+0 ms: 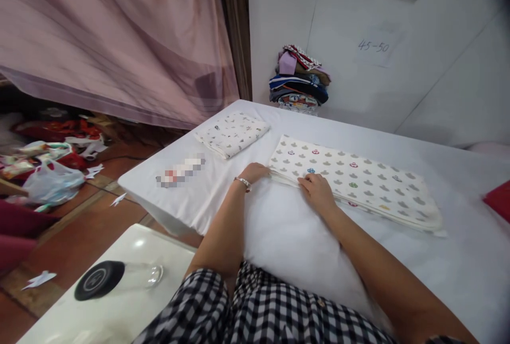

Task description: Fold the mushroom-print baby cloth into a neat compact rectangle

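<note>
Left hand (255, 171) pinching corner of folded patterned cloth (358, 185) on bed (458, 259); right hand (319, 190) flat on cloth, grip open.

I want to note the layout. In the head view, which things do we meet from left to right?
Plastic bag on the floor → black lid → small folded cloth → left hand → right hand → large patterned folded cloth → red item.

Single head view: looks forward and down from wearer's seat, close over white bed (458, 280); wall (358, 15) at 12 o'clock, curtain (119, 41) at 10.
</note>
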`<state>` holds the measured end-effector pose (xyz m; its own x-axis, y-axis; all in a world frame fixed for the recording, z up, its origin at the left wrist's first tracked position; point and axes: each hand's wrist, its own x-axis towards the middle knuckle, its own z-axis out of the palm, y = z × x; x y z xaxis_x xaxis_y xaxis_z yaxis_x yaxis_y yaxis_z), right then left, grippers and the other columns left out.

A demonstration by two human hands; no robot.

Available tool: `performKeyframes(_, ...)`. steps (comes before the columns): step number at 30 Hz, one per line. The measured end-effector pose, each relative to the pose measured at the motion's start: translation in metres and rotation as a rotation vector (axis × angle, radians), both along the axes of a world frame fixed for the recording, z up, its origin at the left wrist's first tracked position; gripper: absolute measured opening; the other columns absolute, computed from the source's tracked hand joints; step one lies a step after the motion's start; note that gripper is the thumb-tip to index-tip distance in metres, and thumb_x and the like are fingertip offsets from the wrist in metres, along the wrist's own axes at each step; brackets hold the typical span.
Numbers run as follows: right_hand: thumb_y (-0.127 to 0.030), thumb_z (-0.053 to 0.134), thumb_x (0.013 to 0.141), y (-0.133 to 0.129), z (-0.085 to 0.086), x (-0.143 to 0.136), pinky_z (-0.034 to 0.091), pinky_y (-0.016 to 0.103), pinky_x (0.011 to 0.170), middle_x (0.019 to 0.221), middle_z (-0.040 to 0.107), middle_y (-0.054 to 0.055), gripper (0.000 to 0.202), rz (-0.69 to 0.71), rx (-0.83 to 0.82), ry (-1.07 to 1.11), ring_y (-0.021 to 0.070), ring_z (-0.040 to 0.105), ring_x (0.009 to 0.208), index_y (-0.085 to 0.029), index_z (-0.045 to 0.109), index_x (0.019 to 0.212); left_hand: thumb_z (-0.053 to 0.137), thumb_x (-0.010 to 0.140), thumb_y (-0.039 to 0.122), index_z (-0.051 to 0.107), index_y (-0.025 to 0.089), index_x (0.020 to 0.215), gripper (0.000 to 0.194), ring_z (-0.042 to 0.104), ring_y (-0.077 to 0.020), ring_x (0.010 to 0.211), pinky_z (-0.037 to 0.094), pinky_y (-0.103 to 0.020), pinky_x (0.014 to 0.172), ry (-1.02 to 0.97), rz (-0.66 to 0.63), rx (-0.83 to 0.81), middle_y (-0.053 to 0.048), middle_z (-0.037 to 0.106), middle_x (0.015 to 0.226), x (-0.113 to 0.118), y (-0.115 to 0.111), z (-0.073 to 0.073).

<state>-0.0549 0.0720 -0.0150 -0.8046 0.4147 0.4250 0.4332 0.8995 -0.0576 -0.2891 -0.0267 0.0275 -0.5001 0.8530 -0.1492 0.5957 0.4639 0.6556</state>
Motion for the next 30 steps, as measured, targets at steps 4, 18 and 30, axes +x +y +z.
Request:
performKeyframes(4, -0.024, 0.042, 0.091, -0.001, 0.0, 0.0, 0.033, 0.032, 0.073, 0.091, 0.055, 0.008, 0.025, -0.007, 0.003, 0.0, 0.0206, 0.045, 0.084, -0.021, 0.064, 0.103, 0.057, 0.071, 0.049, 0.067, 0.021, 0.074, 0.03, 0.059, -0.0163, 0.064, 0.042, -0.023, 0.051, -0.072, 0.043, -0.075, -0.004, 0.068, 0.08, 0.008, 0.003, 0.0)
performKeyframes(18, -0.024, 0.043, 0.091, -0.005, 0.0, -0.005, 0.036, 0.032, 0.073, 0.091, 0.056, 0.008, 0.026, 0.054, -0.041, 0.025, 0.0202, 0.047, 0.084, -0.02, 0.065, 0.104, 0.056, 0.068, 0.031, 0.063, 0.018, 0.067, 0.015, 0.061, -0.0202, 0.066, 0.043, -0.028, 0.057, -0.02, 0.146, -0.126, -0.009, 0.066, 0.076, 0.004, 0.004, 0.002)
performKeyframes(30, -0.021, 0.04, 0.091, -0.006, -0.005, -0.004, 0.035, 0.033, 0.072, 0.092, 0.056, 0.009, 0.028, 0.026, -0.053, 0.075, 0.0211, 0.047, 0.086, -0.021, 0.064, 0.105, 0.061, 0.072, 0.035, 0.061, 0.02, 0.086, 0.021, 0.059, -0.0135, 0.072, 0.045, -0.023, 0.063, -0.097, 0.097, 0.144, -0.002, 0.067, 0.089, 0.003, 0.004, -0.003)
